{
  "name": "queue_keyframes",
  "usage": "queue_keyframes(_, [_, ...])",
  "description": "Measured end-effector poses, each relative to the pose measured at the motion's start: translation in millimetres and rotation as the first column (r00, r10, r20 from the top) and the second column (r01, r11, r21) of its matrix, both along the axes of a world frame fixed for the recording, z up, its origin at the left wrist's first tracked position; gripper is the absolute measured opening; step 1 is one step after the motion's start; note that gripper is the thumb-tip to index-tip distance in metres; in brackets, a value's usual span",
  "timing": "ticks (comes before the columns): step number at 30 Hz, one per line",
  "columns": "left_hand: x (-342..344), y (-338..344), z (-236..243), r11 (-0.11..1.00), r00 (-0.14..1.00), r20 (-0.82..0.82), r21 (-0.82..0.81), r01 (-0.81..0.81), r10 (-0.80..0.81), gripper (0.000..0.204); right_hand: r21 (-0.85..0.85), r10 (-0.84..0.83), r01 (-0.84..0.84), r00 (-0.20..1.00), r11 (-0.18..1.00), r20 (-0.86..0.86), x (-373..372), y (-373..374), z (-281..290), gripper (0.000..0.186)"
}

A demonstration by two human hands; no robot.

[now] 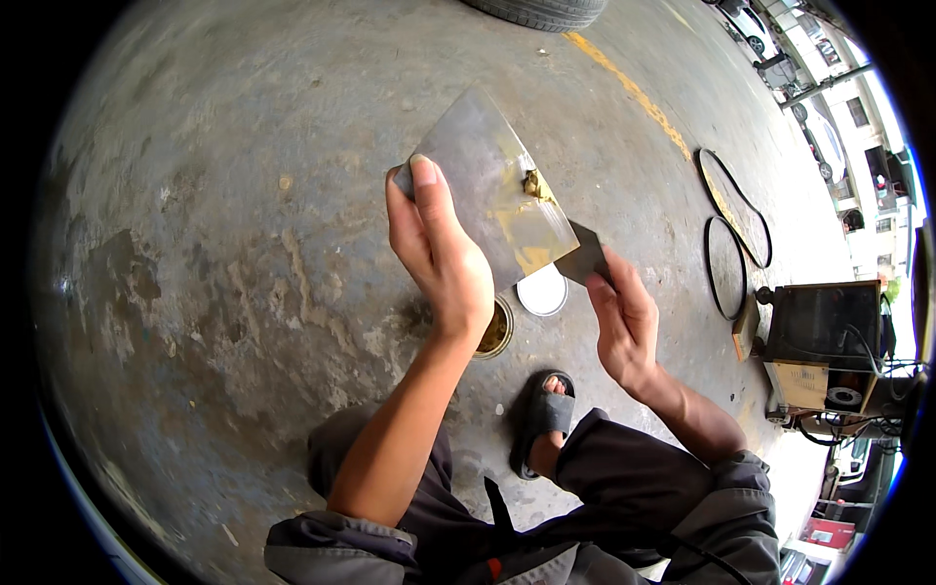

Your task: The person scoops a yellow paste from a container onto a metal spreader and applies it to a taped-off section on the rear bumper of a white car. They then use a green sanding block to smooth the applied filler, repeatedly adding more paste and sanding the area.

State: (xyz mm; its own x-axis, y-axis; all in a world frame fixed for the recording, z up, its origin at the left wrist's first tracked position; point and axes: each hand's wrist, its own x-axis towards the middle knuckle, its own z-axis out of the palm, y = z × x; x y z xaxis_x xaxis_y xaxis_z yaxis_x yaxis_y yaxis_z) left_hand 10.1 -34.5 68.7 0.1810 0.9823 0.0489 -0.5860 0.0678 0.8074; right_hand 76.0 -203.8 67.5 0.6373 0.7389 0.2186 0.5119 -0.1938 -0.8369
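Observation:
My left hand (439,249) grips a flat grey metal plate (463,166) by its left corner, thumb on top. Along the plate's right edge sit a lump of greenish-yellow paste (536,185) and yellow smears. My right hand (626,322) pinches a dark scraper blade (587,252), partly behind the plate's lower right corner; whether they touch I cannot tell. On the floor below stands an open tin (497,327) with murky yellowish contents, partly hidden by my left hand. A round white lid (541,292) lies beside it.
A tyre (531,12) lies at the top. Two black loops (726,268) lie right, near a painted yellow line (629,83) on the concrete floor (195,244). A boxy machine with cables (819,331) stands right, with parked cars (819,136) beyond. My sandalled foot (551,414) is below the lid.

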Motion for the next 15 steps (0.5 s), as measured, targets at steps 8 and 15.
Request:
queue_keyframes(8, [3, -8, -9, 0.779, 0.784, -0.059, -0.187, 0.599, -0.617, 0.037, 0.172, -0.072, 0.414, 0.510, 0.894, -0.857, 45, 31, 25, 0.017])
queue_keyframes(15, [12, -47, -16, 0.573, 0.568, -0.090, -0.049, 0.818, -0.818, 0.041, 0.180, 0.073, 0.363, 0.290, 0.914, -0.954, 55, 26, 0, 0.013])
